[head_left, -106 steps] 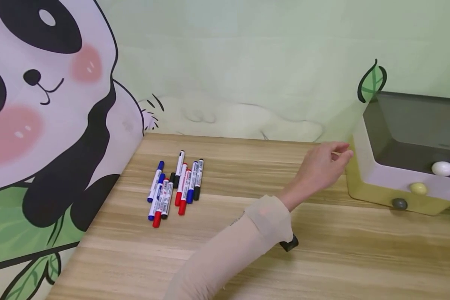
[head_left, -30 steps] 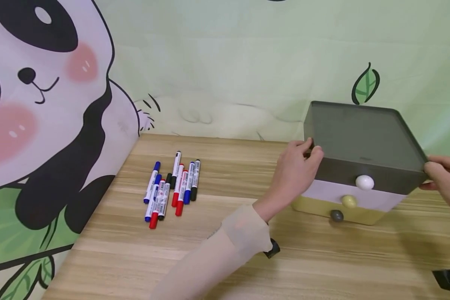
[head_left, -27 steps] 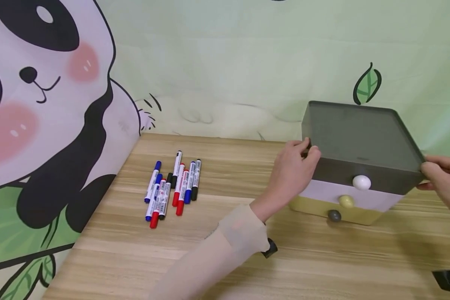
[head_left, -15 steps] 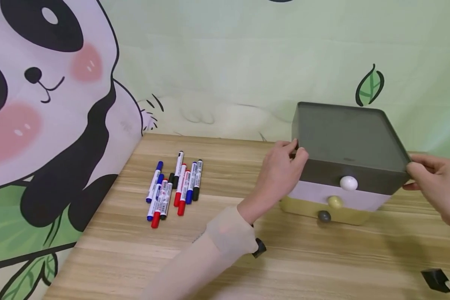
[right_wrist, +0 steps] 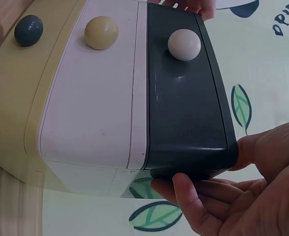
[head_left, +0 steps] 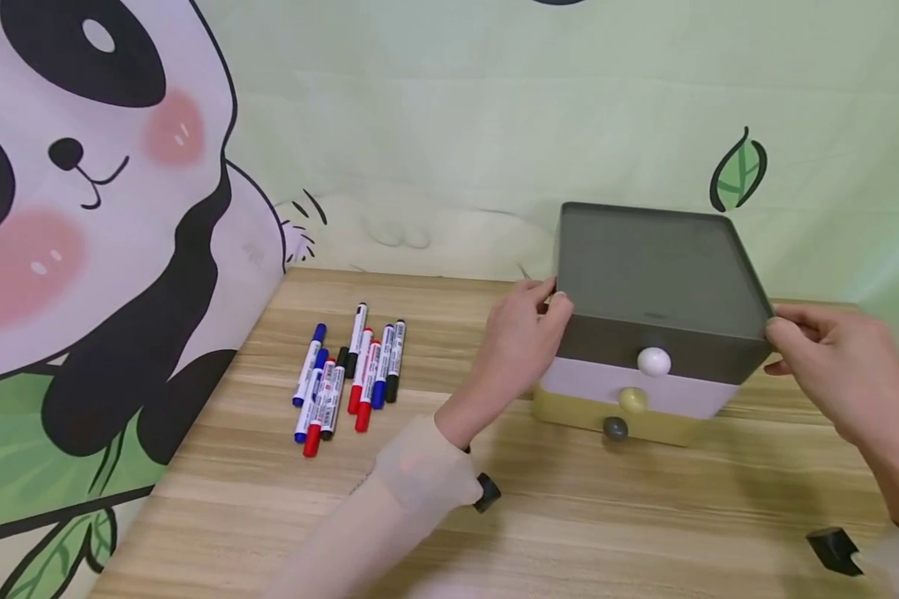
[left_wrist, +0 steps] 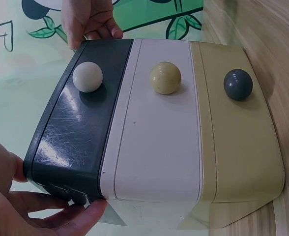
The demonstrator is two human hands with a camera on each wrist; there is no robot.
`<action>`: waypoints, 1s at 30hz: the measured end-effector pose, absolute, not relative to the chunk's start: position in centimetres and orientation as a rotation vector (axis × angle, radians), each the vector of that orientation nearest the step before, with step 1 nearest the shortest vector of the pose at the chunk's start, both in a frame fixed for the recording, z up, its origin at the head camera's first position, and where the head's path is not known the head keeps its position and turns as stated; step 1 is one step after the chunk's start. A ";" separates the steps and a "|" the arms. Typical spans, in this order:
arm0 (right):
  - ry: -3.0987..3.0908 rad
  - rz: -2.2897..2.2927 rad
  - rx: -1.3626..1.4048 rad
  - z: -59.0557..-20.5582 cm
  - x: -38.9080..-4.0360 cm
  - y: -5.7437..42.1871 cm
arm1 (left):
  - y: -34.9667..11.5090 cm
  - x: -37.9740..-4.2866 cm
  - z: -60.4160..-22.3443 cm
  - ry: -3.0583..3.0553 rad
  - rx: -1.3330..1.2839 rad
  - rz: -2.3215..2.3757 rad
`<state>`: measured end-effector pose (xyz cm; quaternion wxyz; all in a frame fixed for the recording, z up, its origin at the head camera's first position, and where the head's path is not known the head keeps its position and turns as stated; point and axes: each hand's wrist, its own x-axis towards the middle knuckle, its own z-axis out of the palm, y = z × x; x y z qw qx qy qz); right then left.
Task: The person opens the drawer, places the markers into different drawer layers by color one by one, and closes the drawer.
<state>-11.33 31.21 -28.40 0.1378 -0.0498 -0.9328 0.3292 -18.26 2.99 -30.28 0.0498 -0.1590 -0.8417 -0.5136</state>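
Note:
A small three-drawer storage box (head_left: 663, 262) stands right of centre on the table in the head view. Its dark grey top tier sits over a white tier (left_wrist: 157, 147) and a yellow tier (left_wrist: 240, 147), each drawer with a round knob. My left hand (head_left: 520, 337) grips the top tier at its left side, thumb at the upper edge and fingers against the side wall. On the opposite side, my right hand (head_left: 831, 353) holds the same tier, its thumb (right_wrist: 245, 152) at the upper edge and fingers curled along the wall.
Several whiteboard markers (head_left: 352, 374) with blue, red and black caps lie in a loose cluster left of the box. Behind the wooden table (head_left: 607, 524) rises a green backdrop (head_left: 434, 141) with a printed panda (head_left: 120, 208).
The left hand first reached toward the box alone; then both hands held it. The box has slid left across the table, closer to the markers, which have stayed put.

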 end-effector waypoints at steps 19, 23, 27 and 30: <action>-2.674 1.098 -0.060 -28.0 -13.4 27.1 | -1.9 -19.3 -30.2 -2.589 -0.403 -1.505; -2.665 1.073 -0.045 -28.0 -13.8 26.3 | -2.7 -19.4 -30.2 -2.595 -0.380 -1.504; -2.661 1.066 -0.038 -28.1 -14.1 25.6 | -3.3 -19.6 -30.1 -2.597 -0.358 -1.496; -2.653 1.077 -0.031 -28.1 -14.4 25.1 | -3.8 -19.8 -30.1 -2.582 -0.346 -1.481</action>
